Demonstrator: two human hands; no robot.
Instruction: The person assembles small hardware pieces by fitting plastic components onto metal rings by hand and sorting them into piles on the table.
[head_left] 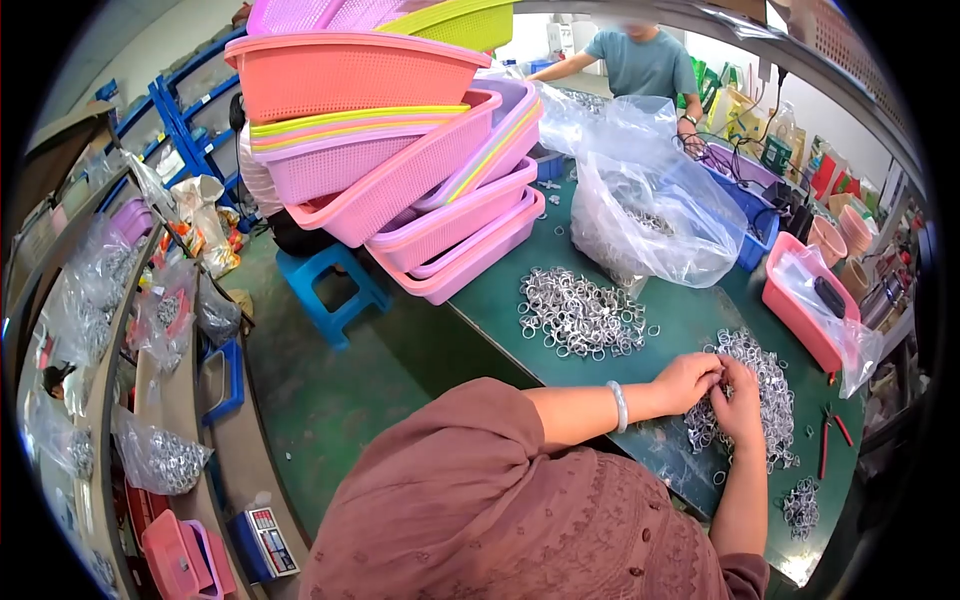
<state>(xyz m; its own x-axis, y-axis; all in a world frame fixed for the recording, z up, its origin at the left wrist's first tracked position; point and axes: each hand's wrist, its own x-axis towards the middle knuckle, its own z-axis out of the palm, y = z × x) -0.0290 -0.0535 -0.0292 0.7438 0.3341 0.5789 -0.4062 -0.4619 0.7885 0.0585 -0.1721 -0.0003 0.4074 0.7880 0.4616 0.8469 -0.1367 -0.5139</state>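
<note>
My left hand (686, 384), with a pale bangle (618, 407) on its wrist, meets my right hand (738, 400) over a pile of small silvery metal rings (765, 385). The fingers of both hands are pinched together at the fingertips. Whatever they hold between them is too small and covered to make out. A second pile of metal rings (582, 312) lies on the green table (510, 330), beyond my left forearm. To the right of my right forearm sits a smaller heap of rings (801, 508), below red-handled pliers (826, 445).
Stacked plastic baskets (365, 85) lean at the table's far left edge. A clear plastic bag (650, 215) of metal parts and a pink basket (808, 300) stand farther back. Another person (640, 65) is across the table. A blue stool (330, 290) and loaded shelves (180, 400) are at left.
</note>
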